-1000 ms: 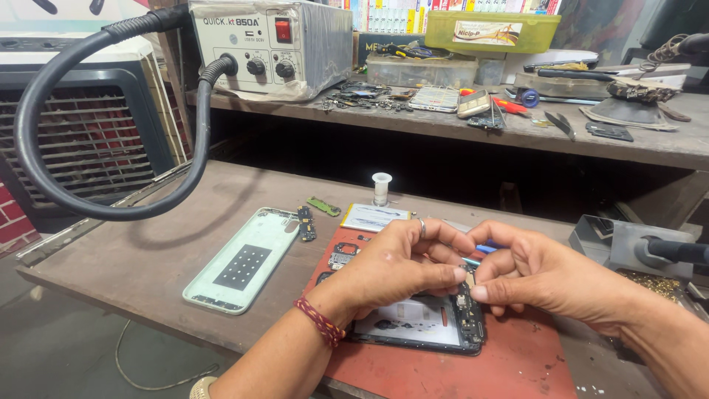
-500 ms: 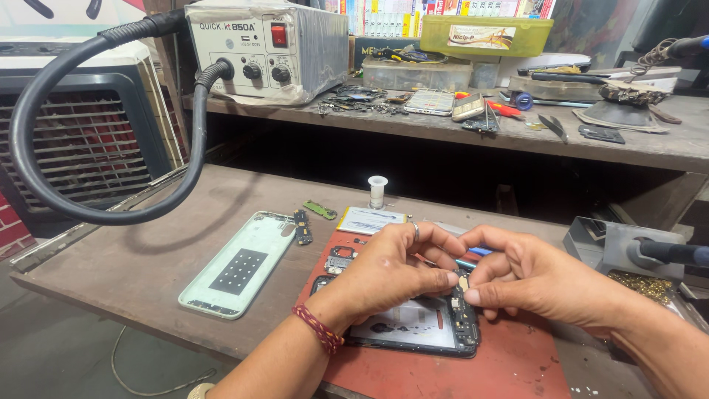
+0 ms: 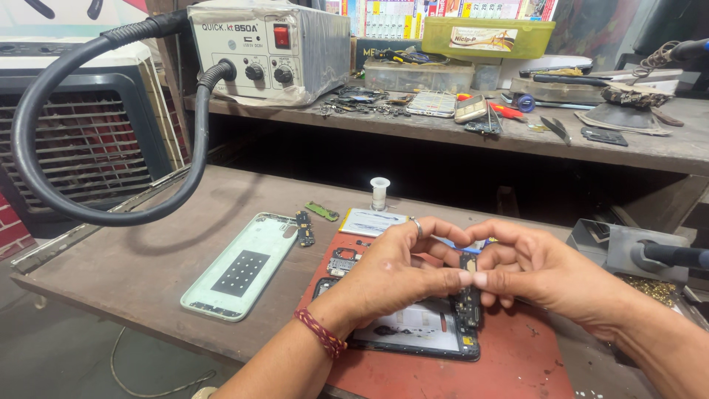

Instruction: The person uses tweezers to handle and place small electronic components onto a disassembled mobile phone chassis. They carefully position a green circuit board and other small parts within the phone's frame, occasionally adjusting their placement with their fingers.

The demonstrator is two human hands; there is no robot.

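Yellow-green labelled box [image 3: 487, 37] at one o'clock.
We pinch a small part with our left hand [image 3: 399, 270] and right hand [image 3: 543, 270] over the opened phone [image 3: 421, 332].

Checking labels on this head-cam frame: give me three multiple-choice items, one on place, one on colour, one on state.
1. Where does the back cover lie?
A. left of the opened phone
B. on the upper shelf
C. under both hands

2. What colour is the mat under the phone?
A. blue
B. red
C. white

3. How do the left hand and right hand stand?
A. apart, flat on the bench
B. together, fingertips meeting above the phone
C. one lifted out of view

Answers: 1 A, the pale green cover lies left of the mat; 2 B, red shows around the phone; 3 B, thumbs touch above the circuit board.
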